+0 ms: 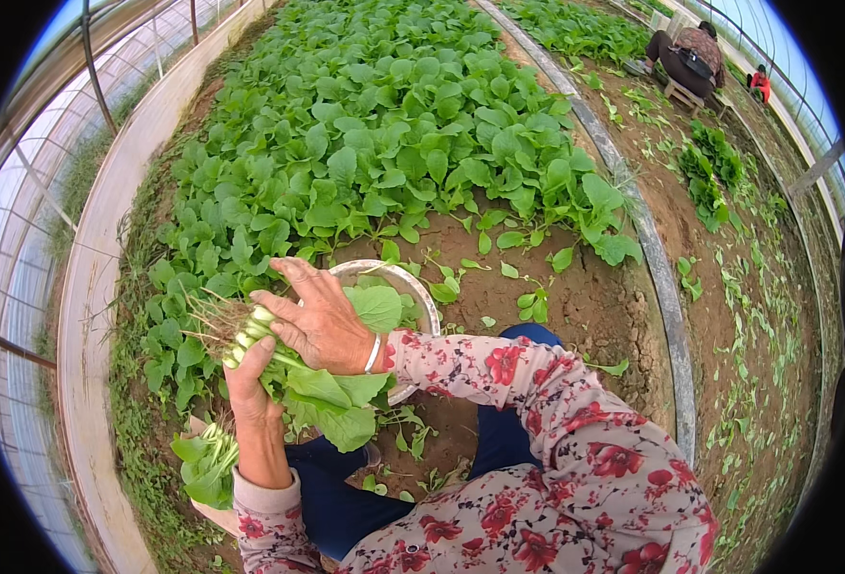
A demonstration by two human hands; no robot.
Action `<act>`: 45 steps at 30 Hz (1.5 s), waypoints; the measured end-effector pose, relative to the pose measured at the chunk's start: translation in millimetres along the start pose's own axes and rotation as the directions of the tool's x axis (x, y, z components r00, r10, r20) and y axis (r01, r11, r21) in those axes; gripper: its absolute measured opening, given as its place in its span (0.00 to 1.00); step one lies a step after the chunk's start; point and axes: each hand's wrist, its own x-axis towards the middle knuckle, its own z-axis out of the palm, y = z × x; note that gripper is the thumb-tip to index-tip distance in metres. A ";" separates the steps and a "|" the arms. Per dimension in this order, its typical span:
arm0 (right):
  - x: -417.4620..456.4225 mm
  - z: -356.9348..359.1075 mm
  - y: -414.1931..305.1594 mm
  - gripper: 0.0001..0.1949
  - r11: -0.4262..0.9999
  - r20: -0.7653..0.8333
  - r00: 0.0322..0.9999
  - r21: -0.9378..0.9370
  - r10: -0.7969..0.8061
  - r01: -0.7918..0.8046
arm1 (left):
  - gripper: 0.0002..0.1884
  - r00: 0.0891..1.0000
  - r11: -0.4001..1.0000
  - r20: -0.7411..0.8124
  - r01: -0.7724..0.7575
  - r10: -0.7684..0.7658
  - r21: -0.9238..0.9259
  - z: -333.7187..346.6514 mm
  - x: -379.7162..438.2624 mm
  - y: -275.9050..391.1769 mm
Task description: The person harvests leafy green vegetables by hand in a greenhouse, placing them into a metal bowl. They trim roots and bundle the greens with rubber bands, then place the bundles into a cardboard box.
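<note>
My left hand (254,384) grips a bunch of leafy greens (329,402) around its pale stem bases. Thin brown roots with soil on them point to the upper left, and the broad leaves hang to the lower right. My right hand (322,316), with a silvery bracelet at the wrist, lies over the top of the same bunch, its fingers spread and touching the pale stems. Partly hidden behind my right hand and forearm is a round, pale-rimmed basin (426,298) with a green leaf in it. Another bunch of greens (211,466) lies at the lower left beside my left forearm.
A dense bed of leafy plants (393,129) grows ahead. Loose leaves lie on the soil (594,308). A grey border strip (652,222) runs along the right. Beyond it are piled greens (709,172) and a person on a low stool (688,61). A pale low wall (92,287) stands left.
</note>
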 end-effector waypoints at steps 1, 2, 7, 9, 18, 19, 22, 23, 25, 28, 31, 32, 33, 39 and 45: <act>1.6 1.7 -0.3 0.20 0.998 -0.006 1.000 0.066 -0.008 0.009 | 0.26 1.000 0.999 0.000 -0.023 0.023 0.023 0.9 0.1 2.1; -0.5 -0.6 -0.9 0.20 0.998 -0.016 1.000 0.070 0.002 -0.001 | 0.26 1.000 1.000 -0.020 0.001 -0.002 -0.016 6.2 -2.1 1.6; -0.7 -6.1 -1.9 0.21 0.999 -0.066 0.998 0.034 -0.003 0.005 | 0.26 1.000 1.000 -0.027 -0.004 0.004 -0.003 7.1 2.5 -3.1; -0.3 -7.5 1.7 0.21 1.000 -0.033 0.999 -0.003 0.009 -0.009 | 0.24 0.998 0.999 -0.044 -0.039 0.040 0.019 14.3 3.8 -5.4; 11.1 -46.0 39.3 0.22 0.955 0.413 0.903 0.199 0.121 -0.219 | 0.21 0.994 0.993 0.002 0.111 -0.111 -0.043 20.2 18.4 -14.3; 14.1 -51.9 46.9 0.23 0.931 0.489 0.866 0.257 0.105 -0.258 | 0.21 0.992 0.991 0.009 0.123 -0.123 -0.044 19.6 17.3 -12.9; 1.0 -78.6 95.1 0.22 0.933 0.472 0.837 0.077 0.277 -0.352 | 0.21 0.996 0.996 -0.018 0.084 -0.084 0.033 12.0 15.1 -7.7; -11.2 -87.2 120.3 0.20 0.925 0.464 0.817 -0.014 0.343 -0.380 | 0.22 0.996 0.996 -0.032 0.083 -0.082 0.036 14.4 12.2 -5.7; -48.1 -106.6 177.7 0.16 0.841 0.393 0.752 -0.362 0.529 -0.402 | 0.24 0.996 0.993 -0.007 0.087 -0.087 0.075 17.1 11.1 -4.9; -129.9 -139.5 271.4 0.10 0.579 0.383 0.641 -0.806 0.665 -0.119 | 0.26 0.992 0.975 -0.008 0.125 -0.125 0.182 8.6 13.4 -13.1; -186.5 -171.7 342.5 0.13 0.354 0.357 0.408 -0.931 0.840 0.087 | 0.27 0.990 0.928 -0.066 0.142 -0.127 0.343 12.2 15.0 -17.4; -188.7 -180.8 357.3 0.15 0.344 0.373 0.351 -0.928 0.859 0.142 | 0.29 0.987 0.908 -0.093 0.158 -0.132 0.389 12.8 13.7 -17.5; -192.7 -192.3 371.2 0.16 0.330 0.375 0.290 -0.924 0.881 0.193 | 0.31 0.986 0.880 -0.124 0.155 -0.110 0.449 9.6 12.6 -19.6; -254.2 -229.8 482.8 0.21 0.245 0.384 0.310 -0.881 0.869 0.404 | 0.25 0.935 0.708 -0.271 0.352 -0.230 0.613 21.2 17.8 -22.5; -250.4 -228.9 551.1 0.21 0.160 0.228 0.173 -0.929 0.958 0.334 | 0.25 0.926 0.714 -0.246 0.377 -0.286 0.590 22.9 47.3 -41.7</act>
